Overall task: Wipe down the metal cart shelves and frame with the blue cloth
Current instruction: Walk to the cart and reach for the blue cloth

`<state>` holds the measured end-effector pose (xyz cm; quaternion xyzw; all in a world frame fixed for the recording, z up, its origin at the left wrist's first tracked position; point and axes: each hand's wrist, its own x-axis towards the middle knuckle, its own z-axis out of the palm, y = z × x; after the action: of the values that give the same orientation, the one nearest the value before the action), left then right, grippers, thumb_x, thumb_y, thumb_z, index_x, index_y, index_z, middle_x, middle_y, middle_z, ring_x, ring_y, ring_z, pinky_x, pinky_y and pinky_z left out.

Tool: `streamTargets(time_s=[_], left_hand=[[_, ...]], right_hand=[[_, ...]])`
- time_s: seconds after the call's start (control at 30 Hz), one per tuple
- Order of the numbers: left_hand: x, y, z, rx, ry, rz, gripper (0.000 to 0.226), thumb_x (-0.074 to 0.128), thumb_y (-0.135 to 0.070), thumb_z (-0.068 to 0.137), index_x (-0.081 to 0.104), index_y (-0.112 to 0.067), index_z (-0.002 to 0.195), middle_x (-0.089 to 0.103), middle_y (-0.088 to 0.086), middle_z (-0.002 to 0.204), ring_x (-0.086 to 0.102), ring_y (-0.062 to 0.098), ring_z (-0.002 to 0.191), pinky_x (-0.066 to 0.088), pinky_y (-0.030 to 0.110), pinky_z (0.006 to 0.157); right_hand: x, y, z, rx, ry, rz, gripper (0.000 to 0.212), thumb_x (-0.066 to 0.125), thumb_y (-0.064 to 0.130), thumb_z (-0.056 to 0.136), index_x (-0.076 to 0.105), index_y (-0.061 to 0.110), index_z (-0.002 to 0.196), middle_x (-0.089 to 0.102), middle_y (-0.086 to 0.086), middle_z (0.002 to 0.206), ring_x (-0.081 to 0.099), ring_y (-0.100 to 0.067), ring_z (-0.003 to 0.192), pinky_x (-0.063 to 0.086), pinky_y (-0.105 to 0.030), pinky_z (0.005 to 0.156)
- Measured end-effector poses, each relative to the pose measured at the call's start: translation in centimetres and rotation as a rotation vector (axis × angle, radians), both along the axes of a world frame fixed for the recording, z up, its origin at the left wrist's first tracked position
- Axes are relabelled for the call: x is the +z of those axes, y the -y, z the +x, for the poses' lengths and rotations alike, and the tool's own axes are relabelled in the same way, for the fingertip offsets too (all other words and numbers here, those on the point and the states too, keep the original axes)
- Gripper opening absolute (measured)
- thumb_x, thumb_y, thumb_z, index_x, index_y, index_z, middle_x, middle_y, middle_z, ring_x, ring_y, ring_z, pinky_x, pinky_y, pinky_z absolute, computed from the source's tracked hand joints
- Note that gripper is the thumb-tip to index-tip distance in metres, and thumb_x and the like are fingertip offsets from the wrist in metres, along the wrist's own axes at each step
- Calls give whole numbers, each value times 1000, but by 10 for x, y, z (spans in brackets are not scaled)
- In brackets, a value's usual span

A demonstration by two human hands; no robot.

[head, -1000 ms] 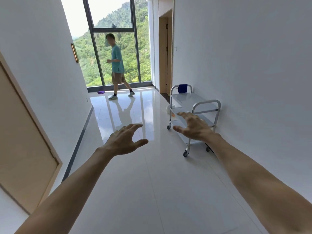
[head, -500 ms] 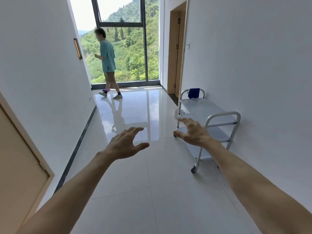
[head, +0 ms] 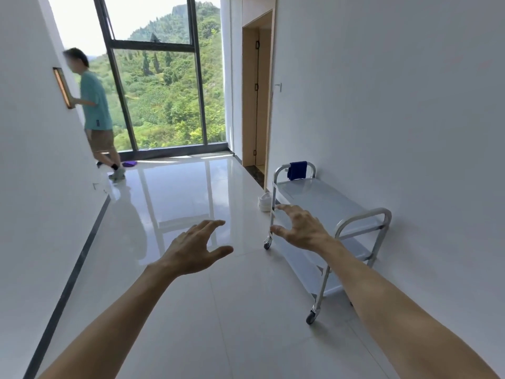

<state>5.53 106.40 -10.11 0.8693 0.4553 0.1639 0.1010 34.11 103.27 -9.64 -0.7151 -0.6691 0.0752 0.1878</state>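
white hallway: blue cloth (head: 297, 170) draped over metal cart (head: 322, 198) handle.

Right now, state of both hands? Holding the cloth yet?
Left hand: open, fingers spread, holding nothing.
Right hand: open, holding nothing.
Blue cloth: hangs on the cart's far handle.

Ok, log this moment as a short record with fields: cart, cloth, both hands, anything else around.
cart: metal cart, two shelves, on casters, parked along the right wall
cloth: blue cloth draped over the cart's far handle, untouched
left hand: left hand open, fingers spread, above the floor, holding nothing
right hand: right hand open, stretched toward the cart, holding nothing
other person: person in a teal shirt by the window, at the left wall
floor items: purple cloth near the window; white object beside the cart
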Motion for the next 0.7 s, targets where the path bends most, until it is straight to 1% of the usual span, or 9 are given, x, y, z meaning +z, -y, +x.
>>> streamTargets(time_s=[0.1, 0.23, 0.37, 0.5, 0.7], left_hand=[[0, -60, 13, -29, 3, -18, 77, 55, -65, 88, 33, -30, 152, 36, -7, 158, 39, 19, 142, 43, 47, 110], [-13, -135, 36, -71, 3, -35, 75, 54, -68, 87, 33, -33, 151, 38, -11, 156, 41, 15, 140, 44, 44, 108], [-31, -207, 71, -98, 8, -64, 75, 53, -70, 86, 32, -36, 150, 39, -14, 154, 44, 13, 138, 45, 43, 105], [-45, -282, 115, -126, -15, -66, 75, 53, -69, 86, 32, -36, 150, 38, -13, 155, 43, 14, 138, 45, 43, 106], [-45, -386, 170, -101, 8, -126, 75, 55, -68, 86, 32, -34, 150, 39, -12, 155, 43, 13, 138, 44, 43, 108]], right_hand=[[-2, -47, 12, -37, -2, -3, 70, 58, 57, 90, 34, 28, 150, 38, -1, 156, 39, -28, 141, 36, -58, 111], [-10, -105, 36, -85, -26, 4, 68, 58, 57, 90, 35, 31, 148, 38, 1, 155, 39, -27, 139, 37, -54, 109], [-28, -170, 66, -102, -29, -5, 68, 58, 56, 90, 34, 32, 149, 40, 0, 154, 40, -28, 138, 38, -54, 108], [-42, -247, 106, -117, -62, -3, 69, 58, 54, 91, 34, 28, 149, 39, -2, 155, 39, -28, 139, 37, -54, 110], [-42, -363, 162, -80, -118, -41, 70, 60, 53, 92, 35, 24, 150, 42, -5, 150, 41, -29, 136, 38, -52, 109]])
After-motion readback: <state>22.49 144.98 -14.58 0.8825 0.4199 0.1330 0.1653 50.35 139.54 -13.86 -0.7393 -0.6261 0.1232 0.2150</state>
